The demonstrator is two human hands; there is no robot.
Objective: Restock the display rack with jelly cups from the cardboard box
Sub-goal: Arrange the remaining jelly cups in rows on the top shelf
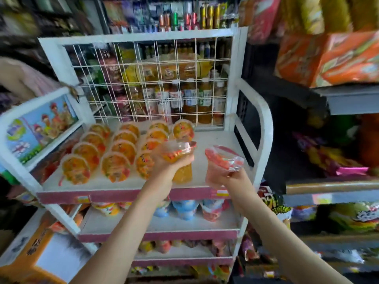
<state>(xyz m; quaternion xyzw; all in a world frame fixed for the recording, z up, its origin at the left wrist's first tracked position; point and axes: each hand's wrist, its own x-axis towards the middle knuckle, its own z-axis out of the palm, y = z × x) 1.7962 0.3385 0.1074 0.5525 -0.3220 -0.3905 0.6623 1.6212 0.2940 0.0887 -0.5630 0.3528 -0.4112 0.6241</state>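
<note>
In the middle of the picture, your left hand (168,165) curls its fingers round an orange jelly cup (182,172) over the top shelf of the white rack (264,124), and just to its right your right hand (235,181) grips a pink jelly cup (217,171).

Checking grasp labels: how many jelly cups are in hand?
2: an orange cup in the left hand above the top shelf, a pink cup in the right hand beside it.

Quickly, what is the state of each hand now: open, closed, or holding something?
Left hand: holds an orange jelly cup.
Right hand: holds a pink jelly cup.
</note>
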